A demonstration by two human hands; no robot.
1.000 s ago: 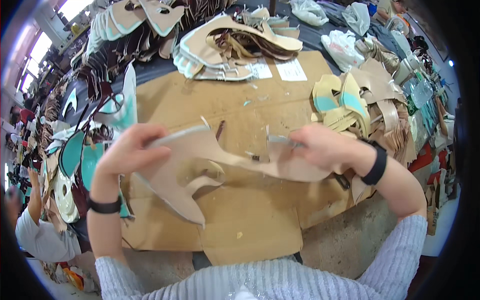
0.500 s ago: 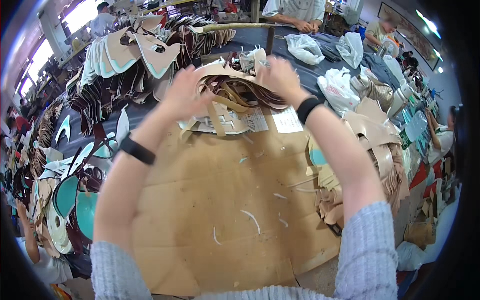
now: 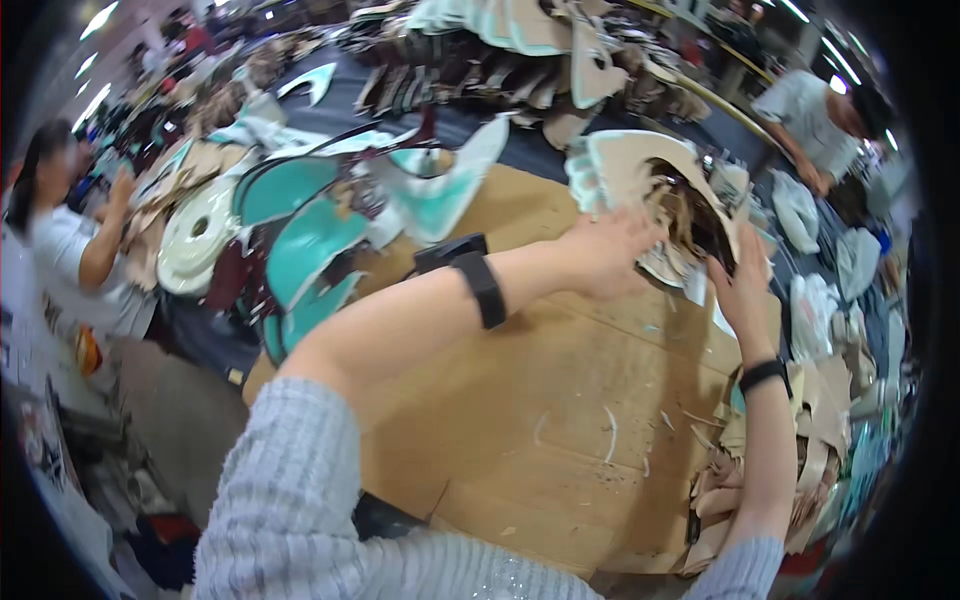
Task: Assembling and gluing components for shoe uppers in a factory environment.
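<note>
A stack of curved beige cut pieces with dark brown undersides [image 3: 640,150] lies at the far right end of the brown cardboard sheet. Beige straps [image 3: 682,225] hang in its hollow. My left hand [image 3: 615,250], somewhat blurred, reaches to the near left side of the stack with its fingers stretched out. On the stack's right side, my right hand [image 3: 742,290] is raised with straight fingers and the thumb apart. Whether either palm presses on the pieces I cannot tell. Each of my wrists wears a black band.
Thread scraps dot the cardboard [image 3: 500,400]. Turquoise-backed shoe pieces [image 3: 310,240] and a cream-coloured disc [image 3: 195,240] lie at left. More beige pieces [image 3: 825,400] are piled at right, near white plastic bags [image 3: 812,315]. One co-worker sits at far left, another stands at far right.
The view has swung left, so the stack now appears farther right. My hands have come down from the stack's top to its near left and right sides.
</note>
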